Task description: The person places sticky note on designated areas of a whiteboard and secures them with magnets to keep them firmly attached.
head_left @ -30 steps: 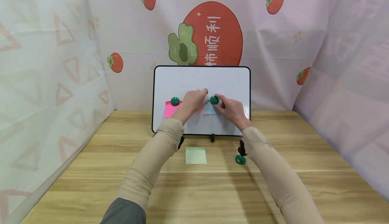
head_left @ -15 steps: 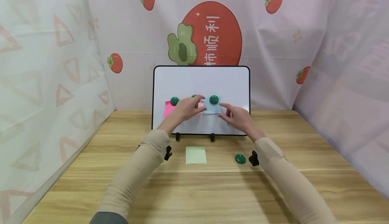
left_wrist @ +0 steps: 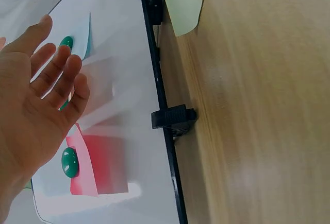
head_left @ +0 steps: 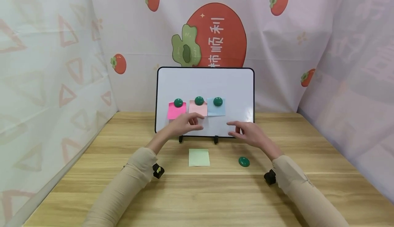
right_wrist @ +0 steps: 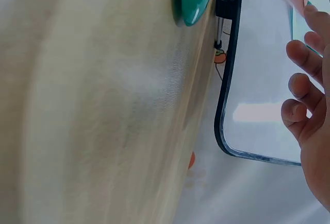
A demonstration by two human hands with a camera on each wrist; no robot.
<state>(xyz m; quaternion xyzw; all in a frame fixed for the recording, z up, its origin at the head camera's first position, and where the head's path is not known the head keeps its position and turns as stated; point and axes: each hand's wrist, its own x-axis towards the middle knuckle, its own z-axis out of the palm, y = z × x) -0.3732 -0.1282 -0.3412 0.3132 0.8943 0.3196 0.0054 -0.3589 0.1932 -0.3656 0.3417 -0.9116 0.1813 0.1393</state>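
Three sticky notes hang in a row on a whiteboard (head_left: 203, 83): a bright pink note (head_left: 176, 112), a pale pink note (head_left: 197, 109) and a light blue note (head_left: 216, 110). Each has a round green magnet (head_left: 218, 101) at its top. My left hand (head_left: 185, 123) hovers before the board just below the pale pink note, fingers loosely bent and holding nothing. To the right, my right hand (head_left: 247, 131) is in front of the board's lower right part, also holding nothing. On the table lie a pale green sticky note (head_left: 198, 157) and another green magnet (head_left: 244, 161).
The whiteboard stands on small black feet (head_left: 216, 139) near the back of the wooden table (head_left: 197, 199). Behind it hangs a white cloth (head_left: 132, 25) printed with persimmons, and cloth walls (head_left: 46, 83) close both sides.
The right hand has let go of the magnet on the blue note. Both hands have drawn back and down from the board and moved apart, uncovering the pale pink note and its magnet.
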